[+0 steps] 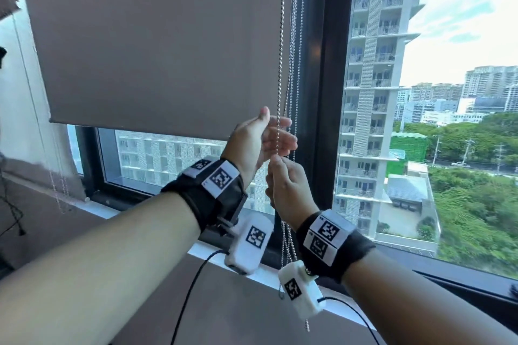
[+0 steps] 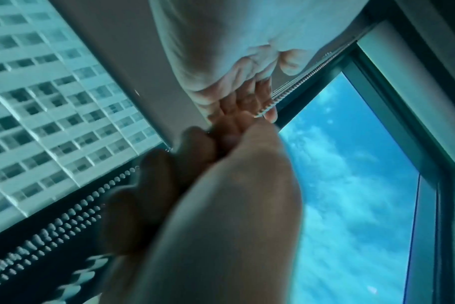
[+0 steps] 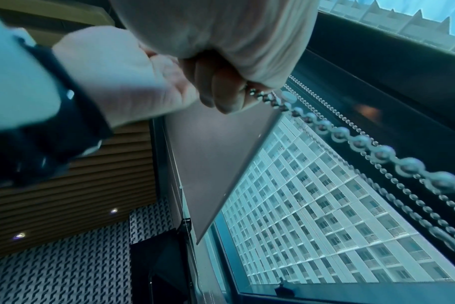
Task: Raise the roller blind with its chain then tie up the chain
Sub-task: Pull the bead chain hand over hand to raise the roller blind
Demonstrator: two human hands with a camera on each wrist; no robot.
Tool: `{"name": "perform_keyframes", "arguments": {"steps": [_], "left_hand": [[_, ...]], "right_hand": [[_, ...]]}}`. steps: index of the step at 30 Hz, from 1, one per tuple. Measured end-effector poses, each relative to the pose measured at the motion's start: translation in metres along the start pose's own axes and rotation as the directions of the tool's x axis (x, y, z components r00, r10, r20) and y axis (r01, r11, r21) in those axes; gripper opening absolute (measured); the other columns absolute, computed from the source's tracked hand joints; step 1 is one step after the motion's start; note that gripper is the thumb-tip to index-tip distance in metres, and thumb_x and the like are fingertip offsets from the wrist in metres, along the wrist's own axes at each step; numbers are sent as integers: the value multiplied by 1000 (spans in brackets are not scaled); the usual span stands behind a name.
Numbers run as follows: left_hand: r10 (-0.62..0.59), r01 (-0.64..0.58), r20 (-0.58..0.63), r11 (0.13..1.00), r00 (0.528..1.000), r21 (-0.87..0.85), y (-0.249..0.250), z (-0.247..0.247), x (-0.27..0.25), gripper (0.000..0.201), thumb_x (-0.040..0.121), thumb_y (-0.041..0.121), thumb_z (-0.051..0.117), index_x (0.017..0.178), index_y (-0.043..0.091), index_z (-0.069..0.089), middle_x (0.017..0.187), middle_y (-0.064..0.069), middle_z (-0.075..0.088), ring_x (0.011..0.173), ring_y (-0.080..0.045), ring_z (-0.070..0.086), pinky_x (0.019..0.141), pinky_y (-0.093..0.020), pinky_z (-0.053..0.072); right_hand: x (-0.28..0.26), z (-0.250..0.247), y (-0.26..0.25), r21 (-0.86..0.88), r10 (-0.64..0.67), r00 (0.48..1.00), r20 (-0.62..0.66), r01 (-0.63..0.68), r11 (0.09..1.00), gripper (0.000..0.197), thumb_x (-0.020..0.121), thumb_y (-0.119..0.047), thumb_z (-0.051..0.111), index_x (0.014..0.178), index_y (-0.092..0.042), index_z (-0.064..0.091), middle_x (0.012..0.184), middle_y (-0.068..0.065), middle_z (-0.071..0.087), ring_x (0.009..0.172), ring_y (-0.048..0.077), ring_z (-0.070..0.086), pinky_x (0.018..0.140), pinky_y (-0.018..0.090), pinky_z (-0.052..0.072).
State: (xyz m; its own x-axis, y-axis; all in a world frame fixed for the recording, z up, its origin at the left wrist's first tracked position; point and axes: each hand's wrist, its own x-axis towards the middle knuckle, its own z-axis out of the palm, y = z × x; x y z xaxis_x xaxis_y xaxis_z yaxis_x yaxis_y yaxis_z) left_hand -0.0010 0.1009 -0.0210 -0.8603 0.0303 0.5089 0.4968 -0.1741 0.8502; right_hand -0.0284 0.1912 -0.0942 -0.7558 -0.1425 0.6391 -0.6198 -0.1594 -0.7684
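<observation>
The brown roller blind (image 1: 168,50) covers most of the left pane, its bottom bar a little above the sill. A metal bead chain (image 1: 281,64) hangs along its right edge. My right hand (image 1: 276,161) pinches this chain just below my left hand (image 1: 276,129), whose fingers stay loosely straight with the chain running across them. In the right wrist view my right hand (image 3: 229,90) is a fist with the chain (image 3: 325,127) coming out of it. In the left wrist view the chain (image 2: 294,86) crosses my left fingertips (image 2: 270,115).
More bead chains (image 1: 295,64) hang close beside the held one, in front of the black window post (image 1: 322,92). Slack loops (image 1: 286,244) dangle below my right wrist to the white sill (image 1: 213,256). Another thin chain (image 1: 56,190) hangs at the far left.
</observation>
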Motion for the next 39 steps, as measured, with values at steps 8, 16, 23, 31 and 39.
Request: {"name": "perform_keyframes", "arguments": {"steps": [8, 16, 23, 31, 39], "left_hand": [[-29, 32, 44, 996, 999, -88, 5, 27, 8, 39, 101, 25, 33, 65, 16, 44, 46, 6, 24, 36, -7, 16, 39, -17, 10], [-35, 38, 35, 995, 999, -89, 6, 24, 6, 40, 101, 20, 32, 62, 15, 43, 42, 9, 25, 33, -6, 16, 41, -16, 7], [-77, 77, 14, 997, 997, -28, -13, 16, -8, 37, 99, 22, 37, 63, 18, 44, 46, 7, 25, 36, -8, 15, 40, -20, 8], [-122, 117, 35, 985, 992, 127, -37, 11, -25, 40, 97, 11, 34, 59, 18, 45, 47, 4, 28, 40, -11, 17, 44, -30, 6], [-138, 121, 79, 974, 987, 191, -32, -9, -26, 38, 100, 23, 39, 68, 12, 57, 48, 3, 32, 42, -11, 23, 41, -23, 17]], "right_hand": [[-16, -8, 8, -50, -35, 998, 51, 38, 998, 39, 90, -49, 42, 56, -30, 35, 52, -11, 30, 52, 13, 25, 51, 41, 20], [-4, -33, -8, -92, 6, 992, 125, 5, 996, 17, 72, -12, 43, 76, -9, 59, 66, 8, 52, 60, 22, 48, 55, 34, 38], [45, -30, -72, -98, -50, 999, 17, 51, 994, 32, 91, -11, 40, 113, -2, 62, 89, 7, 64, 79, 14, 60, 64, 24, 50], [67, -3, -103, 157, 81, 994, 77, -93, 983, 45, 103, -42, 33, 64, -21, 40, 48, -7, 30, 37, 10, 23, 41, 19, 20], [65, 7, -95, 107, 40, 999, 37, -44, 993, 49, 103, -37, 34, 57, -22, 32, 47, -4, 27, 31, 9, 23, 39, 16, 19]]}}
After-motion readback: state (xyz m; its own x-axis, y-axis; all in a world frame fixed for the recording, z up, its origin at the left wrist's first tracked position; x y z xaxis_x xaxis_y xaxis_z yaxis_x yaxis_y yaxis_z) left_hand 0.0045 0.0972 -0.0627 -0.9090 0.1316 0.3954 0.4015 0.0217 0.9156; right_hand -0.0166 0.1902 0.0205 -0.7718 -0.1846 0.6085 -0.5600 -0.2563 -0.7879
